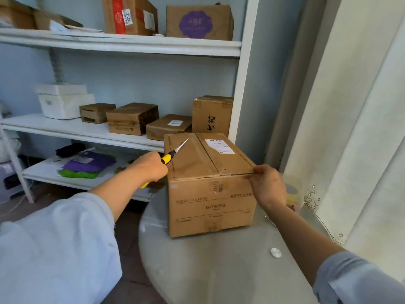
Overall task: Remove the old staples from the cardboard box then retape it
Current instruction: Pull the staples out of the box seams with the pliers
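Round glass table (219,270) nearest the camera, with the cardboard box (210,185) standing on its far part, closed, top flaps meeting at a taped centre seam that runs away from the viewer; contents not visible. Right hand (268,186) is at the box's near right top corner, fingers curled and pinching the top edge there, possibly a tape end or flap lip, too small to tell. Left hand (151,166) is just beside the box's left top edge, fist wrapped round the yellow-handled needle-nose pliers (173,153); the tool's long axis runs from lower left to upper right, tips over the left flap, above the dotted line of staples or holes along that left edge. Left hand with the tool is the nearer one to that line, so the coming move likely means dropping the tips down and slightly left onto it. Staples themselves are too small to confirm. A small round metal disc (275,252) lies on the glass near the right forearm. Beyond, white shelving (122,46) holds several smaller closed cartons (132,118), a white foam box (63,102) and purple and green bags (87,164).
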Available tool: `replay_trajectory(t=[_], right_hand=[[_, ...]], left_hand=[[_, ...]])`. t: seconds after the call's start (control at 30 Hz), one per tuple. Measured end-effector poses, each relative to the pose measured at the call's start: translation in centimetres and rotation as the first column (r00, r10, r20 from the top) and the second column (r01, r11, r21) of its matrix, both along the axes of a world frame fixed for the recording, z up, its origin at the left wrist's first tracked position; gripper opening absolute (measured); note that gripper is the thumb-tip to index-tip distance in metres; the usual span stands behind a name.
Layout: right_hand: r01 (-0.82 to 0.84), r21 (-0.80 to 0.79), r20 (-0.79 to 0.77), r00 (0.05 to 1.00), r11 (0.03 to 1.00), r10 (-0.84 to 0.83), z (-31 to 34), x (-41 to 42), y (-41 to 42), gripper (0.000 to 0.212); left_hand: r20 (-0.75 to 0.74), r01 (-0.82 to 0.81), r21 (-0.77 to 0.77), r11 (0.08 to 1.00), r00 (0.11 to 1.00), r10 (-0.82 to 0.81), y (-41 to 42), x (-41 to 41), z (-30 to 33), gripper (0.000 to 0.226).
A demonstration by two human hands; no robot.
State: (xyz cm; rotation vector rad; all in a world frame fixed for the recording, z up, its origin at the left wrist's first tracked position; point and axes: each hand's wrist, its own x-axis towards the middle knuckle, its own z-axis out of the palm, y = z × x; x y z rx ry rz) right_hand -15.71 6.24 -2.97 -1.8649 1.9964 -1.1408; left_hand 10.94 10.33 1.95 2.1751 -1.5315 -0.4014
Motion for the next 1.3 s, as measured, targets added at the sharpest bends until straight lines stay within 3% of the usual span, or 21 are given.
replay_trajectory(t=[0.07, 0.13, 0.2, 0.27, 0.33, 0.43, 0.57, 0.7, 0.8, 0.93, 1.07, 1.2, 1.3], right_hand=[[-0.061, -0.061, -0.204, 0.978, 0.996, 0.048, 0.3, 1.5, 0.3, 0.035], [-0.238, -0.106, -0.298, 0.934, 0.965, 0.198, 0.9, 3.4, 0.5, 0.037], [-0.37, -0.001, -0.346, 0.872, 0.929, 0.347, 1.3, 5.3, 0.7, 0.041], [-0.39, 0.113, -0.39, 0.828, 0.914, 0.402, 0.9, 6.5, 0.9, 0.05], [-0.375, 0.113, -0.456, 0.803, 0.92, 0.383, 0.2, 6.6, 1.1, 0.053], [-0.399, 0.102, -0.486, 0.779, 0.911, 0.396, 0.0, 5.8, 1.0, 0.053], [-0.364, 0.074, -0.394, 0.844, 0.928, 0.363, 0.6, 4.6, 0.3, 0.06], [-0.044, 0.183, -0.268, 0.959, 0.982, 0.093, -0.2, 3.5, 0.1, 0.109], [-0.049, 0.26, -0.077, 0.994, 0.964, 0.071, -0.6, 3.3, 0.1, 0.124], [-0.073, 0.18, -0.069, 0.994, 0.981, 0.087, -0.6, 2.6, -0.4, 0.109], [-0.13, 0.294, 0.245, 0.968, 0.947, 0.057, -2.6, 0.6, -0.1, 0.096], [-0.187, 0.439, 0.336, 0.941, 0.879, 0.033, -6.0, -0.6, 1.2, 0.077], [-0.227, 0.412, 0.431, 0.902, 0.882, 0.031, -6.5, -0.1, 1.4, 0.085]], left_hand=[[-0.127, -0.011, -0.012, 1.0, 0.992, 0.009, 0.1, 0.7, -0.5, 0.009], [-0.176, -0.006, -0.02, 1.0, 0.984, 0.003, 0.0, 0.9, -0.8, 0.011], [-0.175, 0.004, -0.026, 1.0, 0.984, -0.008, -0.2, 0.7, -1.0, 0.023], [-0.13, -0.004, -0.035, 0.999, 0.991, -0.001, -0.4, 0.2, -1.3, 0.031], [-0.07, -0.028, -0.037, 0.999, 0.997, 0.025, -0.5, -0.2, -1.6, 0.032], [-0.176, -0.045, -0.036, 0.998, 0.984, 0.038, -1.1, -0.1, -2.3, 0.036], [-0.333, -0.045, -0.048, 0.998, 0.942, 0.027, -1.7, 0.2, -2.9, 0.038], [-0.408, -0.004, -0.033, 0.999, 0.913, -0.01, -1.6, 0.9, -3.0, 0.042], [-0.419, 0.047, -0.005, 0.999, 0.907, -0.045, -1.2, 1.1, -3.3, 0.057], [-0.377, 0.017, -0.008, 1.0, 0.926, -0.019, -0.9, 1.5, -3.3, 0.049], [-0.251, -0.091, -0.066, 0.994, 0.965, 0.072, -0.4, 1.2, -3.1, 0.042], [-0.323, -0.117, -0.072, 0.99, 0.942, 0.088, -0.3, 1.0, -3.4, 0.04], [-0.49, -0.142, -0.088, 0.986, 0.868, 0.081, 0.3, 1.0, -3.7, 0.04]])
